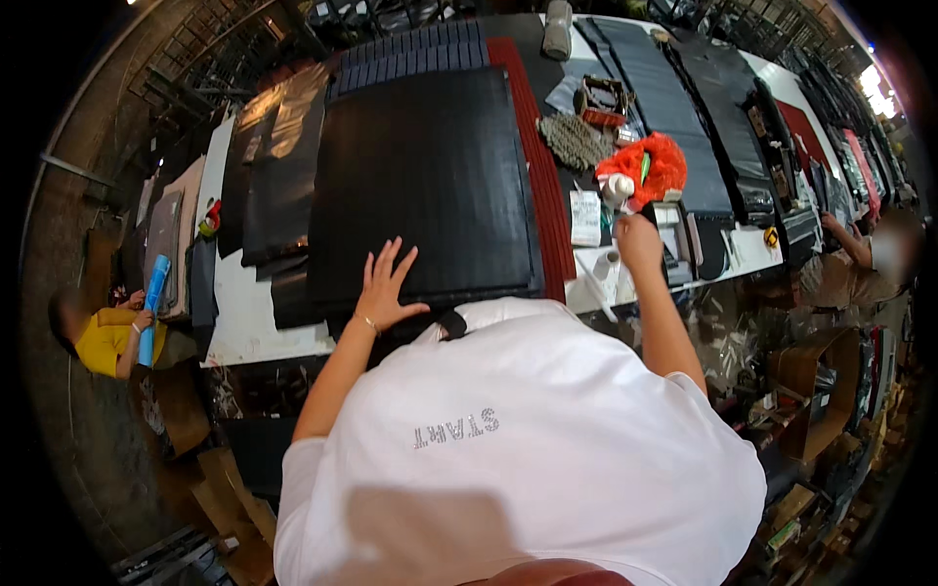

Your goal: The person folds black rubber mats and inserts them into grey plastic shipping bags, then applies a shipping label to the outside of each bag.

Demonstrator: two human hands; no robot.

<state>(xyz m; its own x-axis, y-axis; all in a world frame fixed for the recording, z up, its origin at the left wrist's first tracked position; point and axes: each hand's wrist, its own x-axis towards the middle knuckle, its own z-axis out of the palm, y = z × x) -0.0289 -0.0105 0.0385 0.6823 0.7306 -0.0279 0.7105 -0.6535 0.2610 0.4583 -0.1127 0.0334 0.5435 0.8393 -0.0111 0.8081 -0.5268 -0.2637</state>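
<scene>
My left hand point(386, 293) lies with fingers spread on the near edge of a large black sheet point(415, 176), which rests on top of a stack. To the right, my right hand point(637, 242) is closed, its fingertips curled in; what it pinches, if anything, is too small to make out. It is close to a white bottle-like item point(617, 188) and a red-orange plastic bag point(657, 168). A printed paper slip point(585, 217) lies left of this hand, and a white roll point(606, 262) is just below it.
Dark red ribbed material point(532, 146) borders the stack, with blue-black striped material point(415, 54) behind. A bundle of grey-green gloves point(572, 142) and a small open box point(601, 101) lie beyond. One person in yellow point(107, 342) holds a blue roll point(153, 308); another person point(850, 273) is at right.
</scene>
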